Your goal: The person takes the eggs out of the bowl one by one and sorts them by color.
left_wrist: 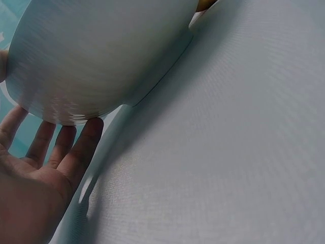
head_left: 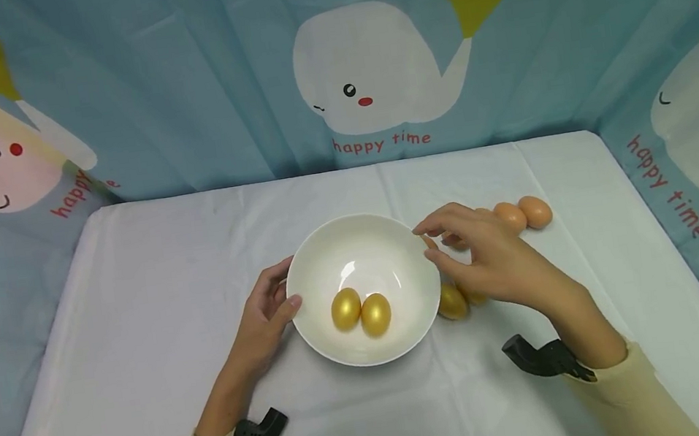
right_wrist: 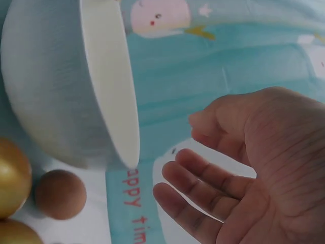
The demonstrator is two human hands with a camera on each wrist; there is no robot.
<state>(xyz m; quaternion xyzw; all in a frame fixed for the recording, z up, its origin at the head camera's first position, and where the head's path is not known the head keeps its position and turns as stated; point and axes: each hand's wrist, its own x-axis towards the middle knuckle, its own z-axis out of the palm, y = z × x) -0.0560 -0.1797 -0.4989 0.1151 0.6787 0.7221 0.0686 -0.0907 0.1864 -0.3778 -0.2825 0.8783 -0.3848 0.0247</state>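
Nearest the camera, two forearms in pale yellow sleeves enter from the bottom edge, each with a black wrist mount, and both are cut off by the frame. The landmark is the round white ceramic bowl (head_left: 358,246) standing on the white cloth-covered table (head_left: 136,312). The left hand (head_left: 265,322) rests against the bowl's left side, thumb tip on the rim; the left wrist view shows its fingers (left_wrist: 81,147) straight and spread under the bowl's curved outer wall, touching it without curling round. Inside the bowl, toward its near wall, lie two shiny gold eggs (head_left: 361,311), side by side and touching.

Just right of the bowl, a further gold egg (head_left: 451,302) lies on the table, and beside it another is mostly hidden beneath the right hand (head_left: 486,257). That hand hovers at the bowl's right rim, fingers loosely bent and apart, holding nothing, as the right wrist view shows; whether a fingertip touches the rim cannot be told. A plain brown egg (right_wrist: 60,194) shows in the right wrist view beside the bowl; in the head view the fingers largely cover it.

Farther right of the bowl, two brown eggs (head_left: 523,214) lie together, clear of the hand. Behind the bowl hangs a blue curtain printed with white whales (head_left: 370,75).
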